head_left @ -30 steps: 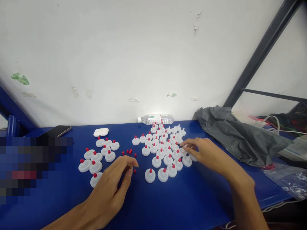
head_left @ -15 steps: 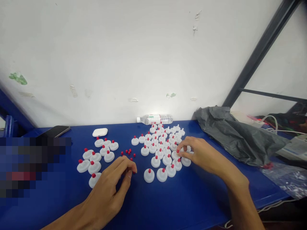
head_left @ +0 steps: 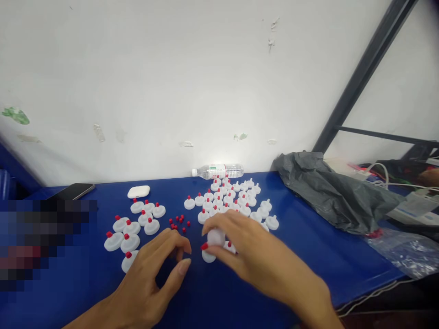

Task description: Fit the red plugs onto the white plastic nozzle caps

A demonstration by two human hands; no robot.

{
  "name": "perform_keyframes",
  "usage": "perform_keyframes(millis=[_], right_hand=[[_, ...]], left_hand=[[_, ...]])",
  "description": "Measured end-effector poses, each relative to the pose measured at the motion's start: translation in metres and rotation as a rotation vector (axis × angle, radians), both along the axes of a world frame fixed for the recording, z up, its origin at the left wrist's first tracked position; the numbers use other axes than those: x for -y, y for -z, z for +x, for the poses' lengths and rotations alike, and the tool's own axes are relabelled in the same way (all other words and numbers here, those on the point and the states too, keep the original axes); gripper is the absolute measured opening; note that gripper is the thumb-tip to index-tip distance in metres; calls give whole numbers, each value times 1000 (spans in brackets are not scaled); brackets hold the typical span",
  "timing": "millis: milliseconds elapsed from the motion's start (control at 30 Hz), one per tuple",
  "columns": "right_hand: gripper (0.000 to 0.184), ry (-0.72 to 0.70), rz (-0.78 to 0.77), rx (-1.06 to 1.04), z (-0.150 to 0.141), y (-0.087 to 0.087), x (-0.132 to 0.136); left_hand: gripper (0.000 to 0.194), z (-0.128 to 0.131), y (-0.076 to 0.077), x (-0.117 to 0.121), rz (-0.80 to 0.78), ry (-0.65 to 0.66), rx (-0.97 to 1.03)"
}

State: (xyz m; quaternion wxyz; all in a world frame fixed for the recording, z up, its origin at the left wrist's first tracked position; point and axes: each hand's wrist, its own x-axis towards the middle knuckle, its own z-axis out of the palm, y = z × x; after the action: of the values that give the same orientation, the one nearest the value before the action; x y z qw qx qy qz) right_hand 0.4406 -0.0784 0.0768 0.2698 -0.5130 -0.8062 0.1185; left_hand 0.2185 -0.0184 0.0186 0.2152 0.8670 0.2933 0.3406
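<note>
My right hand (head_left: 233, 242) is closed around a white spouted lid (head_left: 216, 236), lifted over the front of the right-hand group of white lids (head_left: 217, 202). The held lid is partly hidden by the fingers, and I cannot tell whether a red tip is on it. Just below it stands a white lid (head_left: 208, 256) with a red tip beside my thumb. My left hand (head_left: 168, 265) hovers over the blue table with thumb and fingers apart and nothing seen between them. Small loose red caps (head_left: 176, 219) lie just beyond it. Left of these stand several red-tipped white lids (head_left: 130, 243).
A plastic bottle (head_left: 219, 171) lies along the wall, right of a white case (head_left: 139, 192). A phone (head_left: 73, 191) is at the far left. A dark grey plastic bag (head_left: 329, 192) and a clear bag (head_left: 404, 253) lie at the right. Several lids have bare spouts (head_left: 273, 220).
My right hand has moved left and nearer, carrying a white lid up from the right-hand group. My left thumb and fingers have spread a little. The view has shifted slightly.
</note>
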Motion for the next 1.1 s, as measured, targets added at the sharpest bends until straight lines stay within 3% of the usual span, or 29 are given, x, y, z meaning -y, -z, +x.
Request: perform_keyframes(millis=[233, 367, 567, 667, 733, 833, 900, 1000, 1100], right_hand=[[36, -79, 82, 199, -29, 8, -2], [43, -71, 98, 171, -26, 10, -2], [37, -84, 57, 100, -21, 10, -5], [34, -132, 55, 52, -17, 7, -6], [31, -150, 86, 35, -16, 6, -6], [27, -161, 221, 58, -20, 8, -6], [22, -166, 345, 86, -27, 12, -8], [19, -157, 487, 127, -33, 15, -13], [24, -62, 617, 143, -13, 14, -18]], left_hand=[[16, -1, 6, -2, 112, 48, -4], [17, -3, 8, -6, 151, 48, -3], [24, -3, 3, -7, 128, 62, -36], [32, -4, 3, 0, 16, 62, 9], [34, -5, 6, 7, -98, -14, 75], [36, -5, 15, 14, -368, -178, 203], [40, -3, 20, 16, -574, -220, 296], [43, 2, 21, 12, -735, -157, 407], [49, 0, 17, 5, -734, -56, 465]])
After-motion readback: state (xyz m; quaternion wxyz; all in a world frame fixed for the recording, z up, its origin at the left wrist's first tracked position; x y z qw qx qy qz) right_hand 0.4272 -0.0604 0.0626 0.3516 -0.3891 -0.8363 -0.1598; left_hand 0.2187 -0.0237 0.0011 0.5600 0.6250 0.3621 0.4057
